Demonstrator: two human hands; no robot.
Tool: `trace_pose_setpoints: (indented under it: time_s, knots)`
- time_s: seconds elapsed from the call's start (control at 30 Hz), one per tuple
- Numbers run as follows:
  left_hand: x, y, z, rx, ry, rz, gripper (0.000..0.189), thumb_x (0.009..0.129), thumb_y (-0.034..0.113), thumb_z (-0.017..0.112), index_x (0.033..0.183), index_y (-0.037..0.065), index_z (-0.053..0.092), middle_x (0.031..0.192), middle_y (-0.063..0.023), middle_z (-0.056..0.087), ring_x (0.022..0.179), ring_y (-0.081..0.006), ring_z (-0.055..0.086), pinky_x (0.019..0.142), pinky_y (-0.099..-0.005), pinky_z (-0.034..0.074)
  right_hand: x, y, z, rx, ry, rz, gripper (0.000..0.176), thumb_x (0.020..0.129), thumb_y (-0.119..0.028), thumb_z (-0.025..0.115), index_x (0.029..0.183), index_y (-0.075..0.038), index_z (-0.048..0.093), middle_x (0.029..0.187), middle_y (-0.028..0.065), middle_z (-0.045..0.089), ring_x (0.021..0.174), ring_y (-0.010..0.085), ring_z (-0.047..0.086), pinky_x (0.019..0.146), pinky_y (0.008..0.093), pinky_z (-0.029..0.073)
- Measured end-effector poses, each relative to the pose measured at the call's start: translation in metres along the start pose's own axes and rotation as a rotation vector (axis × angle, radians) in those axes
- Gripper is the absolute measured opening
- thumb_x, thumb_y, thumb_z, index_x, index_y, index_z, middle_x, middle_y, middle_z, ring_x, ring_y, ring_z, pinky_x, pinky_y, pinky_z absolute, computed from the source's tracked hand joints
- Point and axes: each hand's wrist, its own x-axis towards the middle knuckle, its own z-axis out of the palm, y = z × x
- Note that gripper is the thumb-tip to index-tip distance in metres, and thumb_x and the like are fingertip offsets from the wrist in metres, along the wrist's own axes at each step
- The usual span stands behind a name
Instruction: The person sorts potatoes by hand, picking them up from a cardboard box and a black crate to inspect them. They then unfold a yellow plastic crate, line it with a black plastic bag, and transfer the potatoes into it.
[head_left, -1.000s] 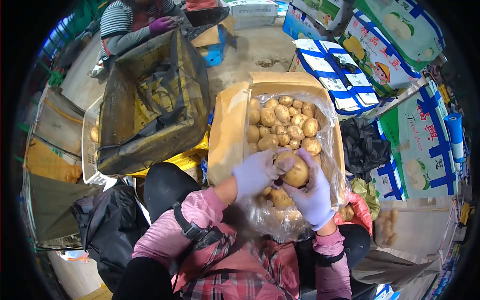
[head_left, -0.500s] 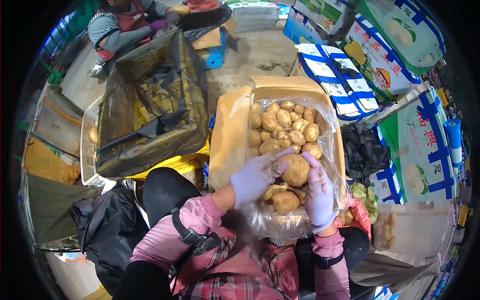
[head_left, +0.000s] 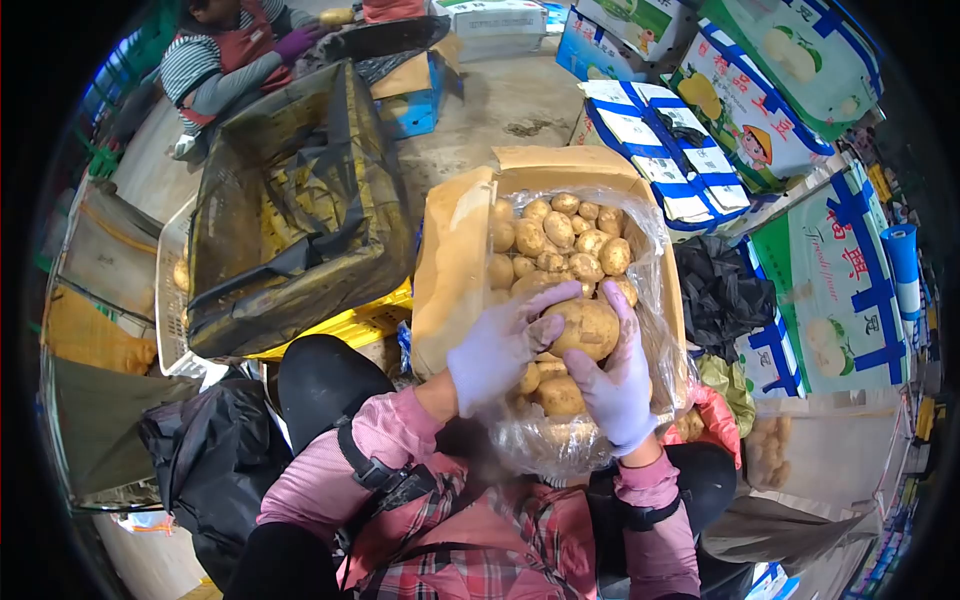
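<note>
A large potato [head_left: 584,330] is held between my two gloved hands over an open cardboard box [head_left: 452,270]. My left hand [head_left: 500,345] touches its left side, thumb and fingers bent around it. On the right side, my right hand [head_left: 612,375] has its fingers along the potato and its thumb at the lower edge. Clear plastic [head_left: 560,445] lines the box, and many smaller potatoes [head_left: 558,230] lie inside. Part of the pile is hidden beneath my hands.
A crate lined with dirty black plastic [head_left: 375,210] stands at the left, above a yellow crate [head_left: 350,325]. Printed cartons [head_left: 740,100] are stacked at the upper right. Black plastic [head_left: 722,300] lies right of the box. Another person [head_left: 215,75] sits at the upper left.
My right thumb has moved onto the lower side of the potato, and the potato sits slightly higher between my hands. The whole view has shifted a little.
</note>
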Motion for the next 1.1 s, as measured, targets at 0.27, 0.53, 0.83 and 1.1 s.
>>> trace_pose_setpoints:
  time_s: [0.27, 0.53, 0.83, 1.1]
  knots:
    - [-0.002, 0.001, 0.019, 0.318, -0.068, 0.145, 0.081, 0.081, 0.018, 0.081, 0.148, 0.001, 0.037, 0.146, -0.0083, 0.046, 0.131, -0.0137, 0.044, 0.109, -0.0283, 0.038, 0.003, -0.004, -0.003, -0.396, 0.254, -0.127, 0.025, 0.096, -0.008, 0.056, 0.118, 0.002, 0.061, 0.11, 0.0137, 0.068, 0.105, 0.0217, 0.063, 0.093, 0.0343, 0.05]
    - [-0.006, 0.01, 0.011, 0.254, 0.012, 0.202, 0.079, 0.069, 0.013, 0.085, 0.139, 0.007, 0.051, 0.138, -0.0133, 0.054, 0.127, -0.0244, 0.052, 0.109, -0.0344, 0.04, 0.007, -0.025, -0.015, 0.013, 0.103, 0.044, 0.028, 0.103, -0.013, 0.048, 0.12, 0.003, 0.062, 0.12, 0.0126, 0.066, 0.11, 0.0193, 0.06, 0.1, 0.0313, 0.045]
    - [-0.007, 0.009, 0.012, 0.385, 0.052, 0.279, 0.077, 0.067, 0.007, 0.085, 0.136, 0.002, 0.052, 0.136, -0.0125, 0.055, 0.129, -0.0221, 0.051, 0.109, -0.0344, 0.04, 0.001, -0.021, -0.002, -0.031, 0.053, 0.063, 0.033, 0.099, -0.008, 0.053, 0.129, 0.005, 0.056, 0.115, 0.0101, 0.063, 0.112, 0.016, 0.057, 0.102, 0.0324, 0.043]
    - [-0.003, -0.011, 0.01, 0.807, 0.104, 0.462, 0.078, 0.067, 0.018, 0.084, 0.138, 0.011, 0.054, 0.137, -0.013, 0.056, 0.123, -0.0303, 0.055, 0.107, -0.0406, 0.042, 0.006, -0.014, 0.014, -0.17, 0.134, 0.022, 0.031, 0.103, -0.017, 0.045, 0.113, 0.005, 0.065, 0.106, 0.0081, 0.069, 0.104, 0.0188, 0.062, 0.094, 0.0299, 0.048]
